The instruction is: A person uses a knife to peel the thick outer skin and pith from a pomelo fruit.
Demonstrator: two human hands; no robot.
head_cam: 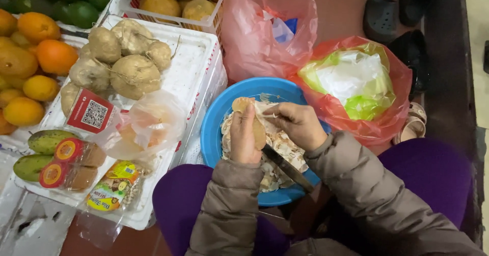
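My left hand (243, 138) grips a pale peeled piece of fruit (258, 129) above a blue bowl (216, 121). My right hand (298, 124) is closed beside it, fingers touching the fruit's top, with a dark knife (288, 168) running from under the hands toward my right sleeve. Which hand holds the knife is hidden. Pale peelings (285, 151) fill the bowl, which rests on my lap in purple trousers.
A white foam tray (196, 67) at left carries brown round tubers (119, 57), green fruit (43, 140) and packets. Oranges (46, 42) lie far left. Pink (265, 32) and red (356, 83) plastic bags sit behind the bowl; black shoes (387, 9) at top right.
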